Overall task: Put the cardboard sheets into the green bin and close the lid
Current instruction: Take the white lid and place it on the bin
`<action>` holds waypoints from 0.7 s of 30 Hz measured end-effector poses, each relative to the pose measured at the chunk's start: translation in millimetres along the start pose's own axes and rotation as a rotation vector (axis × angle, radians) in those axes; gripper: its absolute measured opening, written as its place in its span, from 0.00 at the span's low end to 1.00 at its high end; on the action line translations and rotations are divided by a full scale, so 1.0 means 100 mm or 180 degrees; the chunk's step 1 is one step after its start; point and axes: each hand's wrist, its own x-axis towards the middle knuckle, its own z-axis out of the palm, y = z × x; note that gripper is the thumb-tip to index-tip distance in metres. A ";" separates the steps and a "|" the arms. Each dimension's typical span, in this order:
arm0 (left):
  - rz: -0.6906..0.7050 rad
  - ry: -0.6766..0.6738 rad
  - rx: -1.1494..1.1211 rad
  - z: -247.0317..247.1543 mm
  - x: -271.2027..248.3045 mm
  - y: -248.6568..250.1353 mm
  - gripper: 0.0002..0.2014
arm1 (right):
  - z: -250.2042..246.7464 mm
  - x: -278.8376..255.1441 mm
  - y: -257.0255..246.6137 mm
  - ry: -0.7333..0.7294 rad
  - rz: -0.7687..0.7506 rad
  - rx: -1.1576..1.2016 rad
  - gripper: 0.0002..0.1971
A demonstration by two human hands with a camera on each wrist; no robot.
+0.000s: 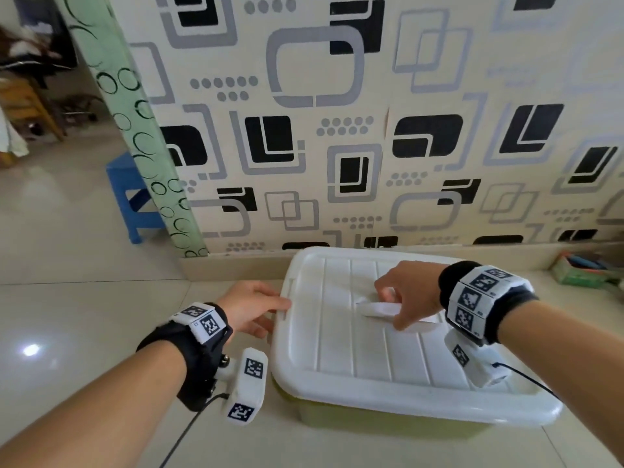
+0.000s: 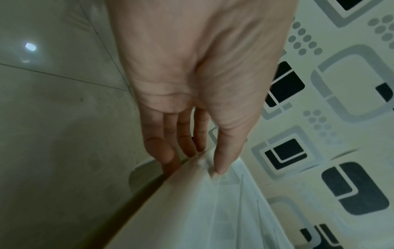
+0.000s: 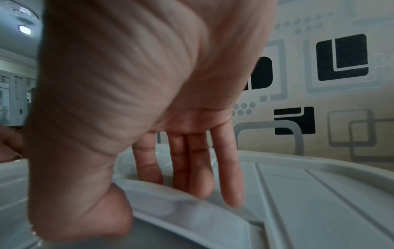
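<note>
The green bin (image 1: 371, 421) stands on the tiled floor by the wall, and its white ribbed lid (image 1: 337, 352) lies on top of it. My left hand (image 1: 266, 315) pinches the lid's left rim, thumb on top and fingers under the edge; the left wrist view shows the left hand (image 2: 194, 161) on the lid (image 2: 192, 210). My right hand (image 1: 395, 307) grips the raised white handle (image 1: 374, 310) at the lid's middle. In the right wrist view my right hand (image 3: 153, 198) has its fingers behind the handle (image 3: 181, 207) and its thumb in front. No cardboard sheets are visible.
The patterned wall (image 1: 337, 130) runs right behind the bin. A blue stool (image 1: 131, 197) and a green patterned curtain (image 1: 135, 130) stand to the left. At the far right, a small green box (image 1: 580, 270) of items sits on the floor. Tiled floor spreads left and in front.
</note>
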 end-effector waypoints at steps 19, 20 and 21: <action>-0.0590 -0.0115 0.0439 0.10 0.24 -0.11 0.22 | 0.27 -0.10 0.44 0.0581 0.0101 0.1219 0.16; -0.0602 -0.0142 0.0373 0.11 0.24 -0.12 0.22 | 0.29 -0.14 0.57 0.0761 0.0249 0.1345 0.15; -0.0596 -0.0136 0.0360 0.13 0.25 -0.12 0.21 | 0.32 -0.19 0.70 0.0914 0.0419 0.1409 0.14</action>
